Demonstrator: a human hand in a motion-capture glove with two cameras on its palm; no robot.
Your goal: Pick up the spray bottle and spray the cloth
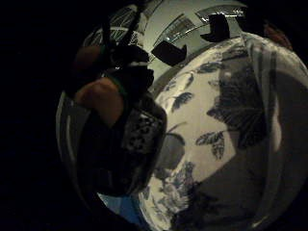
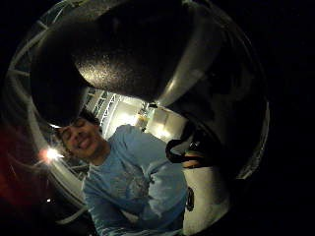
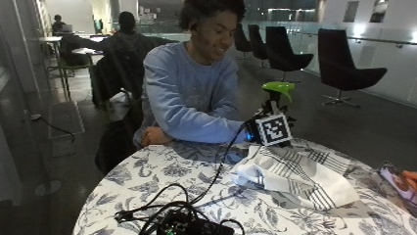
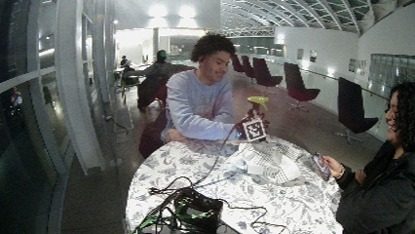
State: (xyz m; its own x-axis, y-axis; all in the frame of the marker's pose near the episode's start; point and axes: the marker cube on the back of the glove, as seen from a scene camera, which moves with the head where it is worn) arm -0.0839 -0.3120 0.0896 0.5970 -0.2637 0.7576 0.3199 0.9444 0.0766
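Observation:
In the outside view my gloved right hand [image 3: 255, 131] grips a spray bottle with a green trigger head [image 3: 278, 88] and holds it upright just above the far edge of the round table [image 3: 163, 181]. A white cloth with dark stripes [image 3: 293, 174] lies crumpled on the floral tabletop, right below and in front of the hand. The wide outside view shows the same: the bottle [image 4: 258, 101] in the hand [image 4: 246, 126], the cloth [image 4: 266, 161] beneath it. In the little finger side palm view, curled fingers [image 1: 103, 96] wrap a dark object over the patterned tabletop [image 1: 207, 120].
A black device with tangled cables [image 3: 189, 225] sits at the table's near edge, and a cable runs from it to the glove. My bare left hand [image 3: 153, 136] rests on the far rim. Another person's hand with a phone [image 3: 397, 178] is at the right edge.

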